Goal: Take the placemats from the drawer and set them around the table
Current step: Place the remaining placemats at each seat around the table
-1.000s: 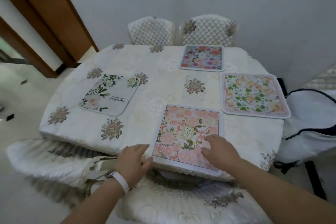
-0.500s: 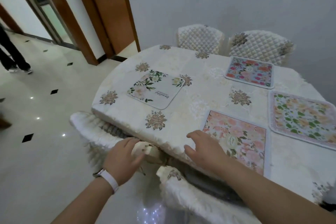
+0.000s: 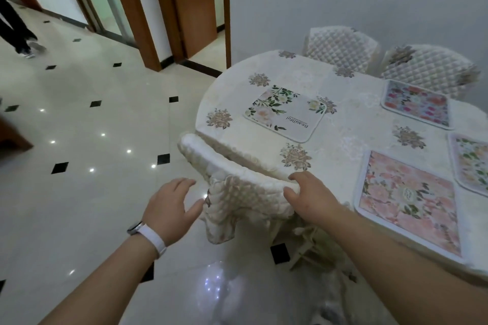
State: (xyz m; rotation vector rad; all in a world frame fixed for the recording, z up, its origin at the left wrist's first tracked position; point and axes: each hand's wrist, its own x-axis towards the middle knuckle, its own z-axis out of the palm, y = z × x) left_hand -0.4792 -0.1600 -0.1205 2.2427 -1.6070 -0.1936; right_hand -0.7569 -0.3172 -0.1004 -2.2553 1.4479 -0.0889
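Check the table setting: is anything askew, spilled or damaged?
The white placemat lies turned at an angle to the table edge, unlike the pink placemat, which sits square to it. The chair cover gripped by the right hand hangs rumpled and lopsided. No spill or damage shows.

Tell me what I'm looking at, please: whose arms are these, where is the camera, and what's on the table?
There is no machine here. These are a person's bare arms, filmed by one wide-angle camera worn on the head, looking forward and down. The table, under a cream cloth, carries four flowered placemats: a white leafy one, a pink one nearest, a blue-and-pink one farther back, and a green-and-orange one cut off at the right edge. The right hand grips the padded top of a chair back at the table's edge. The left hand, above a white wristband, is open beside it, holding nothing. Two more covered chairs stand by the wall.
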